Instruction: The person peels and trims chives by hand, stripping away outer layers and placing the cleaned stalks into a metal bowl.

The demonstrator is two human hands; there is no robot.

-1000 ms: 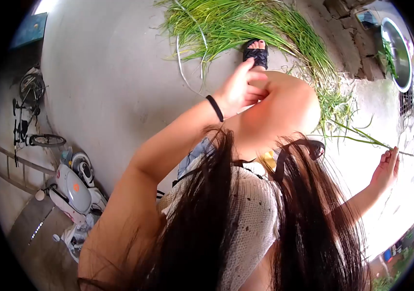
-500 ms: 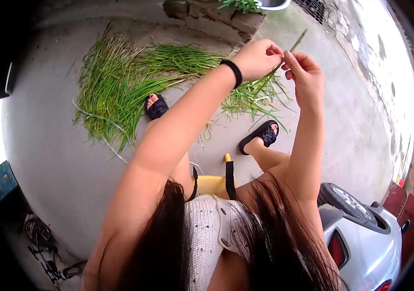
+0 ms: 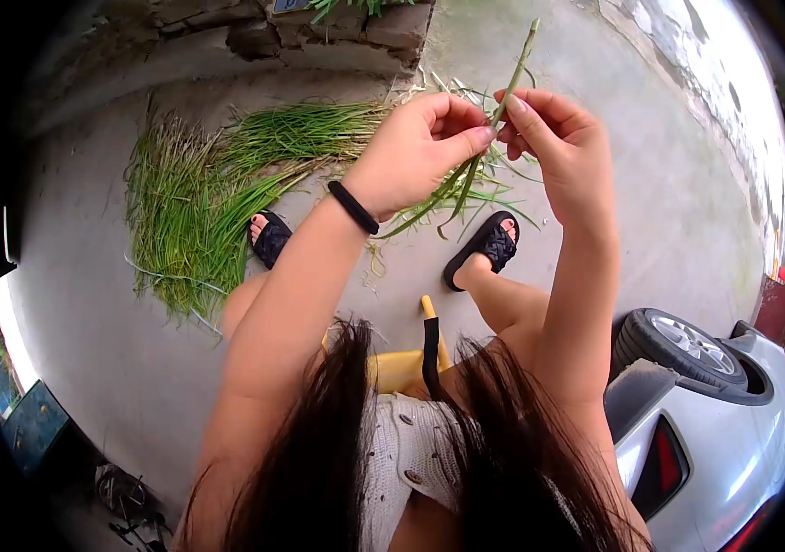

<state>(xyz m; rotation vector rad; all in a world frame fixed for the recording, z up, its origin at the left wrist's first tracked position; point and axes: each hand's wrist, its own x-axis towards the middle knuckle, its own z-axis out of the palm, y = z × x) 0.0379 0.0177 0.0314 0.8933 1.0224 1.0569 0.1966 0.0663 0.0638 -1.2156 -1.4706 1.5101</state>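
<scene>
Up in front of me, a long green leafy stalk (image 3: 520, 69) tilts with its cut-looking end toward the upper right. My left hand (image 3: 425, 152), with a black band at the wrist, pinches its lower part between thumb and fingers. Just above that grip, my right hand (image 3: 560, 147) also has thumb and fingers closed on the stalk. Narrow leaves hang from it below my left hand. On the ground behind lies a smaller scatter of green leaves and pale bits (image 3: 494, 195), partly hidden by my hands.
A large pile of long green stalks (image 3: 181, 207) lies on the concrete to the left, a pale cord (image 3: 172, 276) across it. My sandalled feet (image 3: 489, 244) stand apart near both heaps. A stone ledge (image 3: 319, 41) borders the back; a silver toy car (image 3: 724, 442) stands at right.
The stalk's top has swung more upright and appears larger. My left hand has shifted left and lower in view. The whole view has tilted slightly.
</scene>
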